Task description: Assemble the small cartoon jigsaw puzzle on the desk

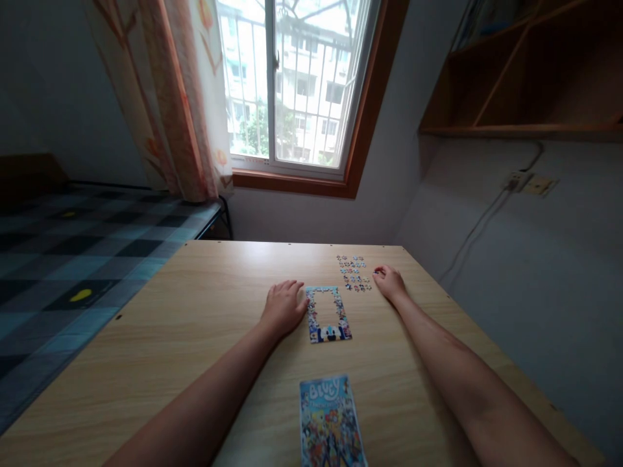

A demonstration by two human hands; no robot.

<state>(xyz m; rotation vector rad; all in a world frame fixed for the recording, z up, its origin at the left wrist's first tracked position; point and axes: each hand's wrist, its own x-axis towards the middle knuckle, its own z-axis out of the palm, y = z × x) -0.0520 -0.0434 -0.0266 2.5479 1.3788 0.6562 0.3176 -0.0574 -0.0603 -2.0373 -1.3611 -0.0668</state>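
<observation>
A partly assembled puzzle (329, 333) lies flat near the middle of the wooden surface (228, 292), its border joined into a rectangle around a gap through which bare wood shows. The left hand (286, 305) rests palm down at the puzzle's left edge, open, with its fingers loosely extended. Beyond the puzzle and to its right, loose pieces (349, 287) lie in rough rows. Just beside them, the right hand (388, 281) has its fingers curled and the tips drawn together; whether they grip a piece is too small to tell. Nearer the camera lies a colourful picture sheet (331, 421) reading "BLUEY", and a checked bed (131, 227) stands to the left
</observation>
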